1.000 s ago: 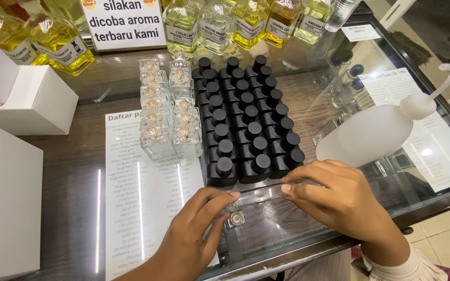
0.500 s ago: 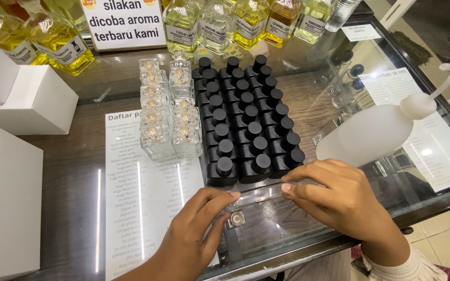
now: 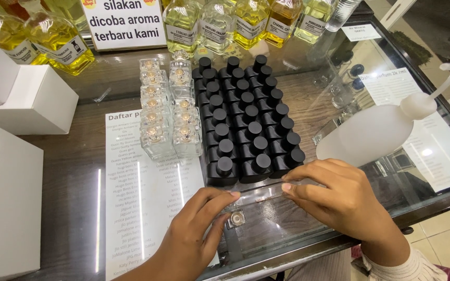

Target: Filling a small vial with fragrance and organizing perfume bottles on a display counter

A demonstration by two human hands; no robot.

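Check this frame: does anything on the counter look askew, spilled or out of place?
Mostly tidy. The black bottles and clear bottles stand in neat rows. The odd one is the white squeeze bottle, lying on its side on the glass. Both hands, left hand and right hand, hold a clear bottle flat; no spill visible.

Bright, even indoor light from above. White glare streaks cross the glossy tabletop (image 3: 69, 156) and the price sheet (image 3: 147, 208). Shadows are soft; focus is sharp, edges slightly bowed.
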